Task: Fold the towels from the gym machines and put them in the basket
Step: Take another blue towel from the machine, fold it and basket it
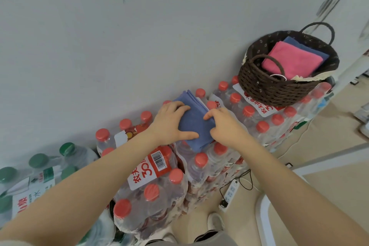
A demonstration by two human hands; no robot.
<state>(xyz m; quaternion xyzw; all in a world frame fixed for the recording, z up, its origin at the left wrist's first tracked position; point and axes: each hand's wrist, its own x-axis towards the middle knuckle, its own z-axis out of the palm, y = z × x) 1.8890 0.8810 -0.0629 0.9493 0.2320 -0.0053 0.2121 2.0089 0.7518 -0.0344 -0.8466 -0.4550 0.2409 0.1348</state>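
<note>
A folded blue towel (193, 120) lies on top of shrink-wrapped packs of red-capped water bottles (159, 181). My left hand (169, 124) grips its left side, thumb under the near edge. My right hand (225, 126) pinches its right edge. To the upper right a dark woven basket (275, 90) with two handles stands on another bottle pack. Inside it lie a folded pink towel (293, 62) and a darker blue towel (307, 48) beneath it.
A grey wall (139, 36) runs right behind the bottle packs. Green-capped bottles (40, 166) stand at the left. On the floor below lie a white power strip (229, 193) with black cables and my shoe (215, 221). A white rounded edge (263, 221) is at lower right.
</note>
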